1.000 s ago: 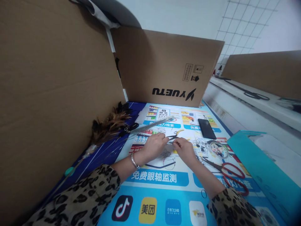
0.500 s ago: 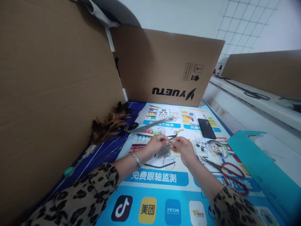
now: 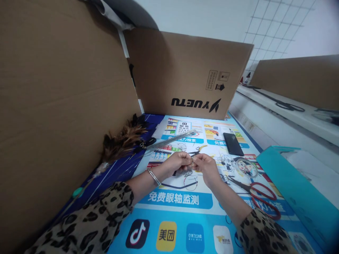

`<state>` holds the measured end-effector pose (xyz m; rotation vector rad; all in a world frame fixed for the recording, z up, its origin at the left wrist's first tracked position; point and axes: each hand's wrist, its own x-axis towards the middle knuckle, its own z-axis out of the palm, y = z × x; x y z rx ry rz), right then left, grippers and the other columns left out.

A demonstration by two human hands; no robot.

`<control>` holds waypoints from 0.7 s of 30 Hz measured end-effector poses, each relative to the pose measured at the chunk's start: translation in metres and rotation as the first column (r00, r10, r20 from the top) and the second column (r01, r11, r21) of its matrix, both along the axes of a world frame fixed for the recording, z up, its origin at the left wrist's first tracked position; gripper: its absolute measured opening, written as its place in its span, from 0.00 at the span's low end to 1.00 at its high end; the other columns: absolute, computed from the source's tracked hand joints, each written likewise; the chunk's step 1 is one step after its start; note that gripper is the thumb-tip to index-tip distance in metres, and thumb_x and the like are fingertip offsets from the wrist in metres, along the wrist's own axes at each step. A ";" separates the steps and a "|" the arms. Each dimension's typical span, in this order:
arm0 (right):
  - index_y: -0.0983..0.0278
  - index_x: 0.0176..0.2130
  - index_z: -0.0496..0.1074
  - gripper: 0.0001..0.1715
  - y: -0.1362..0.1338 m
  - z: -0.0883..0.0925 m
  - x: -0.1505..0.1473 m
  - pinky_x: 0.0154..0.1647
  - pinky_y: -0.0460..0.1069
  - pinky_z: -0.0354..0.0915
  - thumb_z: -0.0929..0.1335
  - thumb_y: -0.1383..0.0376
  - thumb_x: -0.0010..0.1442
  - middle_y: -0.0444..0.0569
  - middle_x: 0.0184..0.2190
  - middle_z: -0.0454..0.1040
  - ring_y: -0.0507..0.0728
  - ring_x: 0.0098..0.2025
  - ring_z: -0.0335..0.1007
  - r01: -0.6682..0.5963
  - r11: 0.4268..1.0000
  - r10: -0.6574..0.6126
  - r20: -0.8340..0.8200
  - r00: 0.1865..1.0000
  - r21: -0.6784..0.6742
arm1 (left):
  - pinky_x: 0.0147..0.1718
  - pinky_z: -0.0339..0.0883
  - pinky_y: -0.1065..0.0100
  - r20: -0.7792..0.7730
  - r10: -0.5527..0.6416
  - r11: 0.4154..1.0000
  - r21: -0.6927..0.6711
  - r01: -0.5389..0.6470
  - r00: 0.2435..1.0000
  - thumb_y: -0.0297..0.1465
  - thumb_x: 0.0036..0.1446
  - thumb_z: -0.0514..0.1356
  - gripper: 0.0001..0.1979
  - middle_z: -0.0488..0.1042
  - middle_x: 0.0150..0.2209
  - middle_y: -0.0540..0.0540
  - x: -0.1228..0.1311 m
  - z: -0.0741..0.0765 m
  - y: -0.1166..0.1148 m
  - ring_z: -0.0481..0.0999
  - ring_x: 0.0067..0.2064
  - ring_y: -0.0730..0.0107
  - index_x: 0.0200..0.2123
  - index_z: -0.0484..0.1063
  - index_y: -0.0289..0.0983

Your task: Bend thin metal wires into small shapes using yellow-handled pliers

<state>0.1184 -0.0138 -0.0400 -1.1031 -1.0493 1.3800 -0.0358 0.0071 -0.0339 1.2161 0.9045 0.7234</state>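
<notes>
Left hand [image 3: 178,163]: you have thumb and fingers drawn into a narrow pinch, tips meeting those of your other hand; a bracelet [image 3: 154,177] circles this wrist.
Right hand [image 3: 208,169]: yours is pinched just as narrowly, thumb against forefinger.
Between your fingertips: you may have something small there, but it is too hidden to tell.
Yellow-handled tool [image 3: 197,152]: lies on the printed surface [image 3: 155,220], just beyond where your hands meet; neither hand visibly grips it.
Thin coiled strands [image 3: 188,173]: below your meeting fingers, looped loosely.
Bundle of thin rods [image 3: 172,140]: lies slantwise beyond your left hand.
Red-handled scissors [image 3: 249,189]: rest to the right of your right forearm, untouched.
Black phone [image 3: 233,144]: lies flat farther out on your right.
</notes>
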 end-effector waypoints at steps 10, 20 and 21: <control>0.65 0.29 0.69 0.14 0.003 -0.004 0.004 0.28 0.47 0.65 0.71 0.58 0.46 0.43 0.20 0.70 0.50 0.23 0.66 -0.026 1.000 0.026 0.042 0.999 -0.001 | 0.17 0.53 0.78 -0.073 -0.029 0.999 0.038 0.032 0.997 0.35 0.48 0.60 0.11 0.68 0.20 0.50 -0.004 0.001 0.003 0.64 0.19 0.81 0.30 0.68 0.32; 0.65 0.28 0.67 0.11 0.001 -0.008 0.000 0.27 0.47 0.65 0.70 0.60 0.47 0.43 0.20 0.70 0.50 0.23 0.65 -0.015 0.999 0.012 0.059 0.998 0.036 | 0.16 0.52 0.78 -0.091 0.077 0.994 0.087 -0.069 0.993 0.33 0.46 0.59 0.08 0.65 0.18 0.53 0.003 -0.006 0.000 0.60 0.17 0.82 0.27 0.67 0.33; 0.65 0.27 0.67 0.11 0.001 -0.008 -0.001 0.27 0.47 0.65 0.70 0.61 0.47 0.43 0.19 0.70 0.49 0.22 0.65 -0.014 0.999 0.012 0.059 0.998 0.039 | 0.16 0.52 0.78 -0.092 0.079 0.993 0.090 -0.071 0.993 0.33 0.46 0.59 0.08 0.65 0.17 0.53 0.003 -0.006 -0.001 0.60 0.17 0.82 0.27 0.67 0.33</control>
